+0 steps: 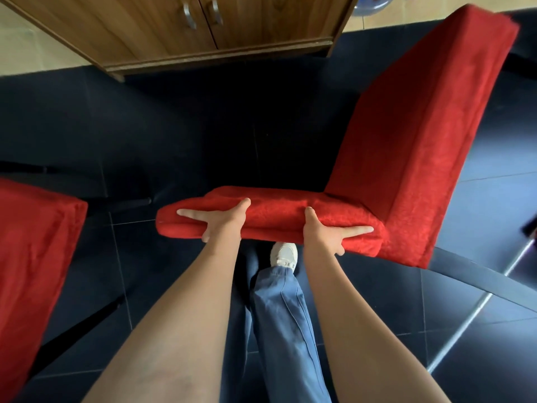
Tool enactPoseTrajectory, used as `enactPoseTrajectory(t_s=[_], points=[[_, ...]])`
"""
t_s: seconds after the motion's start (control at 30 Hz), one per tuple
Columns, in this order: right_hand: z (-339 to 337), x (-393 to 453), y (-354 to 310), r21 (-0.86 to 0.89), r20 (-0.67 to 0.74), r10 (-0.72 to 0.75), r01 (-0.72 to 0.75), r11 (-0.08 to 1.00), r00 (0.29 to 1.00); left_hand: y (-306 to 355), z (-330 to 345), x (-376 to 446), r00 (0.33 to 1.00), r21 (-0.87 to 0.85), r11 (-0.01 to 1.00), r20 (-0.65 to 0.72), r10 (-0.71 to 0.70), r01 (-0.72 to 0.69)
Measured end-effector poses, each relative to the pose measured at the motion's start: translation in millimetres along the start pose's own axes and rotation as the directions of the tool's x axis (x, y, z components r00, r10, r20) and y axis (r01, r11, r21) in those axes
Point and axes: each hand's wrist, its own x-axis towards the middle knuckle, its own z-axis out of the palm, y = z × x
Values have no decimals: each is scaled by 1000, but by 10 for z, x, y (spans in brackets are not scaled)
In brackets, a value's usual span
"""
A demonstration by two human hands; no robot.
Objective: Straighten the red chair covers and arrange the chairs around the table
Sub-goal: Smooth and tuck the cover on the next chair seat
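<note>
A chair in a red fuzzy cover [421,135] stands in the middle, its back rising to the upper right and its seat [279,210] pointing left. Both my hands hold the near side edge of the seat. My left hand [220,221] grips it with the thumb on top, the index finger stretched left along the side and the other fingers under the edge. My right hand [327,231] grips it the same way, index finger pointing right. A second red-covered chair [37,257] shows partly at the left edge.
A wooden cabinet [203,30] with two handles stands behind the chairs. The floor [116,126] is dark tile. A dark curved table edge [479,282] and a shiny metal leg [476,309] lie at the right. My jeans leg and white shoe [283,254] are under the seat.
</note>
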Motion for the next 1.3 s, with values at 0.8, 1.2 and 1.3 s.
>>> enactPoseTrajectory(t_s=[0.8,1.2,1.3], points=[[143,-650,382,-599,527,-544,739,308,653,-398,-1169,316,631,454,517,143,762,-726],[676,-727,308,-739,646,-416,660,-132,640,26,-1264,817,534,498,254,572,623,-829],[756,-686,290,-730,658,-439,662,-170,612,28,-1233,892,492,457,235,600,630,-858]])
